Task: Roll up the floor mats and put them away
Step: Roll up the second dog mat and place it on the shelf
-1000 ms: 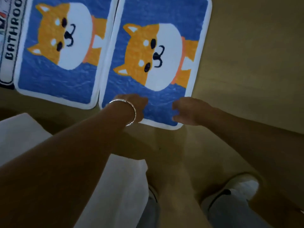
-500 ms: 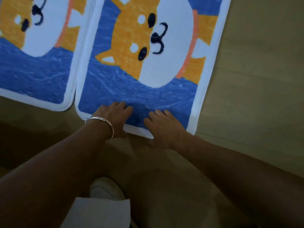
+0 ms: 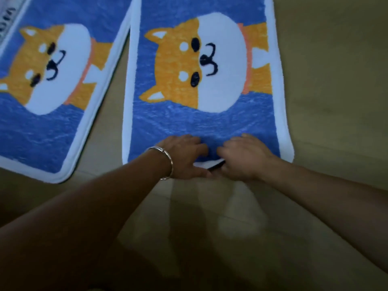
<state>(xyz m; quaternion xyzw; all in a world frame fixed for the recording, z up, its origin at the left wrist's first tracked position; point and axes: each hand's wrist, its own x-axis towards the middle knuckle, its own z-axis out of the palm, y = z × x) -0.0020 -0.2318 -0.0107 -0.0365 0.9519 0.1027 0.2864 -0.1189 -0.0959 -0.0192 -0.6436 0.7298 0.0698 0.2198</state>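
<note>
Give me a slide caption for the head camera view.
Both hands lift the near edge of the right dog mat to start rolling it.

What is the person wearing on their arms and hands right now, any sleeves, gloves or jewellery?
Both forearms are bare, with no sleeves in view and no gloves. The left hand has a thin silver bangle at the wrist. The right hand and its wrist carry nothing, and no rings show on the fingers, though the picture is dim.

Plush, fuzzy cloth mat (image 3: pixel 210 122) at twelve o'clock with matt nap and white pile border, matching fuzzy mat (image 3: pixel 42 122) at ten o'clock, smooth tan floor (image 3: pixel 336 80) with dull sheen, shiny metal bracelet (image 3: pixel 165 156)
</note>
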